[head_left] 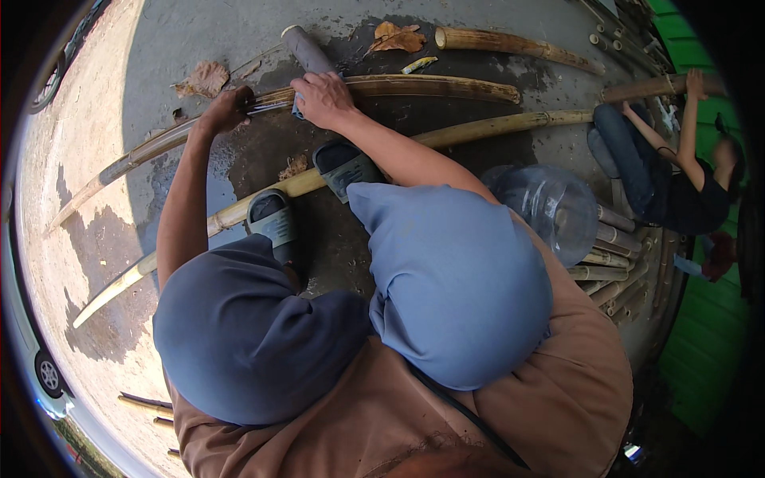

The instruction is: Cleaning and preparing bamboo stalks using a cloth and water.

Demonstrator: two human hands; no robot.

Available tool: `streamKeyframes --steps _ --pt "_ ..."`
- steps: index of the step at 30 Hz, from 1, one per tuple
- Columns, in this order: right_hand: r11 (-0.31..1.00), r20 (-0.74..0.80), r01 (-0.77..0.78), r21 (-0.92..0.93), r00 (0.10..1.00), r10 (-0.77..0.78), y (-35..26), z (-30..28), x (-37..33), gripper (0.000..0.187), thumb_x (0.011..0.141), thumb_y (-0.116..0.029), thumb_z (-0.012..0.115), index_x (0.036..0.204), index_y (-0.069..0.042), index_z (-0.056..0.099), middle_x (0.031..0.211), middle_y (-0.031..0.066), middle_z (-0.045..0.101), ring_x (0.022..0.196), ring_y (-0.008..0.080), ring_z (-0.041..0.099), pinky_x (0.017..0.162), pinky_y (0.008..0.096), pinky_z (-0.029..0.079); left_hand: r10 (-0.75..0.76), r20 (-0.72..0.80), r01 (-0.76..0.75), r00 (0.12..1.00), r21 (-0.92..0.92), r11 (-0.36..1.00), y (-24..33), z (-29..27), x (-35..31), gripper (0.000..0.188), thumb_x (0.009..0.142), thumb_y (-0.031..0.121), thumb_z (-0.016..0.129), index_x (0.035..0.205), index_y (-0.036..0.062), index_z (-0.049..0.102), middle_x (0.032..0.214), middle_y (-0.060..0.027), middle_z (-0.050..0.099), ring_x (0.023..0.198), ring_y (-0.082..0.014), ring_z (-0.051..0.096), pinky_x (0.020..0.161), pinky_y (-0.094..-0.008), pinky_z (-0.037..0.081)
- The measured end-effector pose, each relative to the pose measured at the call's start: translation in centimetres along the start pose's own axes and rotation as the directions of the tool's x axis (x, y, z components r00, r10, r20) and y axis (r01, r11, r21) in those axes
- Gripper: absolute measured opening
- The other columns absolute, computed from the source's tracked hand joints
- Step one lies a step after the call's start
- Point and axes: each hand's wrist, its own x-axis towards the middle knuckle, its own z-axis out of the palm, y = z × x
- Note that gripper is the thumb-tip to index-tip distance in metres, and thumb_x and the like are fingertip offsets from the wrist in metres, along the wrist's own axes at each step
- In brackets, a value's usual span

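A long bamboo pole [430, 86], brown and wet-looking with pale streaks, lies across in front of me and runs down to the far left. Around its middle my left hand [225, 110] is closed, fingers curled on the pole. To the right of it, my right hand [325, 99] bends over the same pole, pressing a small light-blue piece [298, 106] against it; whether this is cloth or something stiffer I cannot make out. Just beyond the right hand lies a short grey cylinder [307, 49], its near end hidden behind that hand.
A second bamboo pole [470, 129] passes by my sandals [273, 217]. Farther off lie a shorter bamboo piece [510, 44], dry leaves [396, 37] and a yellow wrapper [419, 64]. At right are a clear water jug [550, 209], stacked bamboo [610, 259] and a crouching person [677, 175] holding a pole.
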Motion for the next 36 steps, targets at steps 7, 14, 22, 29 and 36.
streamKeyframes --steps 7,14,22,29,36 --pt "0.817 -0.315 -0.548 -0.181 0.819 0.479 17.0 -9.1 -7.3 0.023 0.094 -0.026 0.064 0.106 -0.01 0.076 0.103 0.018 0.075 0.098 0.0377 0.071 0.089 0.0508 0.056 -0.114 0.13 0.11 0.985 0.036 0.993 -0.2 -1.0 -1.0 0.035 0.089 0.002 0.068 0.124 0.0028 0.066 0.106 -0.0185 0.074 0.1 -0.0326 0.071 0.088 -0.0451 0.053" --pt "0.518 -0.401 -0.802 -0.297 0.597 0.694 24.1 -15.3 -11.6 0.022 0.096 -0.026 0.063 0.107 -0.012 0.076 0.113 0.0148 0.073 0.111 0.0354 0.067 0.103 0.0513 0.049 -0.033 0.026 0.031 0.999 0.084 0.996 0.0 0.4 0.5 0.038 0.081 0.006 0.077 0.117 0.004 0.066 0.102 -0.0196 0.073 0.1 -0.039 0.07 0.086 -0.047 0.053" --pt "0.987 0.189 -0.159 -0.005 0.969 0.157 -0.2 -3.2 -1.3 0.045 0.091 -0.047 0.072 0.123 -0.016 0.07 0.125 0.0143 0.067 0.124 0.0326 0.061 0.111 0.0504 0.037 -0.092 -0.202 0.183 0.975 0.498 0.848 4.0 4.9 -1.1 0.066 0.08 0.028 0.087 0.133 0.0062 0.053 0.141 -0.0108 0.054 0.131 -0.0364 0.053 0.102 -0.0593 0.044" --pt "0.852 -0.155 -0.524 0.011 0.841 0.519 10.9 -9.0 -5.3 0.023 0.091 -0.028 0.07 0.105 -0.01 0.072 0.108 0.0144 0.072 0.109 0.0341 0.067 0.099 0.0502 0.048 0.001 -0.379 0.235 0.925 0.575 0.783 0.5 5.2 -2.9 0.052 0.083 0.014 0.079 0.127 0.0073 0.054 0.129 -0.014 0.058 0.126 -0.034 0.056 0.098 -0.0558 0.046" --pt "0.418 -0.506 -0.888 -0.191 0.454 0.734 20.2 -16.3 -12.8 0.023 0.091 -0.026 0.071 0.111 -0.014 0.072 0.114 0.0136 0.067 0.115 0.0334 0.063 0.108 0.0513 0.041 -0.218 -0.106 0.24 0.97 0.31 0.92 3.6 3.2 0.4 0.051 0.069 0.005 0.072 0.116 0.0008 0.05 0.119 -0.0248 0.069 0.12 -0.0468 0.064 0.095 -0.0605 0.049"
